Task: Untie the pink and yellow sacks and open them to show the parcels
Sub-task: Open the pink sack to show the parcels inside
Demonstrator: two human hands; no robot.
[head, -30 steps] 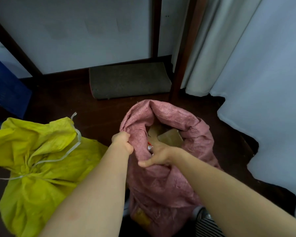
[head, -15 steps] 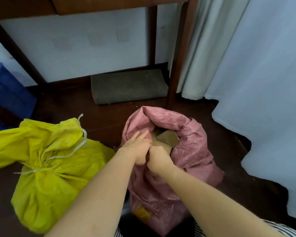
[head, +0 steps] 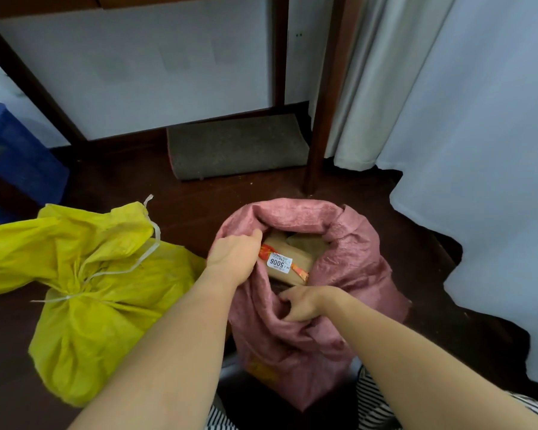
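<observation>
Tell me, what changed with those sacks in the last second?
Both hands spread the pink sack wider: the left hand pulls its rim leftward, the right hand draws the near edge down, exposing a labelled parcel. The yellow sack stays tied.

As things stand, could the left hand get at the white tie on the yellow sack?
Probably yes. The left hand grips the pink sack's rim, but the yellow sack lies right beside it, its white tie exposed on top with nothing between.
</observation>
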